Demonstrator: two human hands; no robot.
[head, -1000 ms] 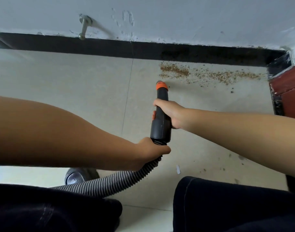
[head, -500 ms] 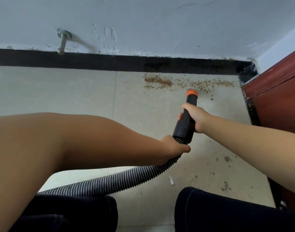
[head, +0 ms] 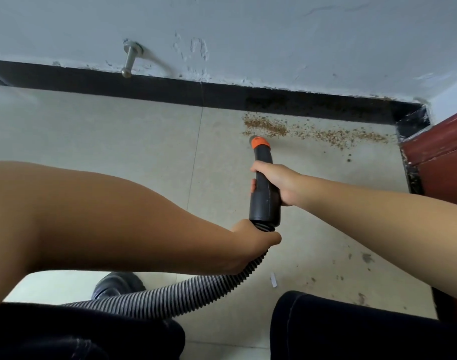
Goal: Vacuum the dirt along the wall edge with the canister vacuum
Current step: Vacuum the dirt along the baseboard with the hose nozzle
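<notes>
Nozzle: dark grey vacuum wand (head: 265,193) with orange tip (head: 260,143), pointed away from me toward the wall. Tip sits right at the left near edge of the dirt; I can't tell if it touches the floor.
Right grip: my right hand (head: 279,181) is wrapped tight round the middle of the wand, thumb on the left side, knuckles on the right.
Left grip: my left hand (head: 250,244) is closed round the ribbed hose (head: 186,292) just below the wand's collar.
Hose: grey, corrugated, curves down and left from my left hand, passes over my left thigh.
Dirt: brown granular band (head: 310,132) on the floor, running along the black baseboard (head: 170,90) from about mid-frame to the right corner. Densest at the left end, just beyond the orange tip. I see a few stray specks nearer me on the right (head: 366,258).
Floor: beige tile (head: 118,141), one grout line running toward the wall left of the wand.
Wall: pale grey paint (head: 274,42), chipped above the baseboard. Metal door stop (head: 130,61) sticks out of it, upper left.
Right edge: dark red wooden panel (head: 440,152) meets the corner.
Me: dark trousers on both knees (head: 352,331) at frame bottom, black shoe (head: 118,284) beside the hose.
Scrap: small white bit (head: 273,279) on the floor near my right knee.
</notes>
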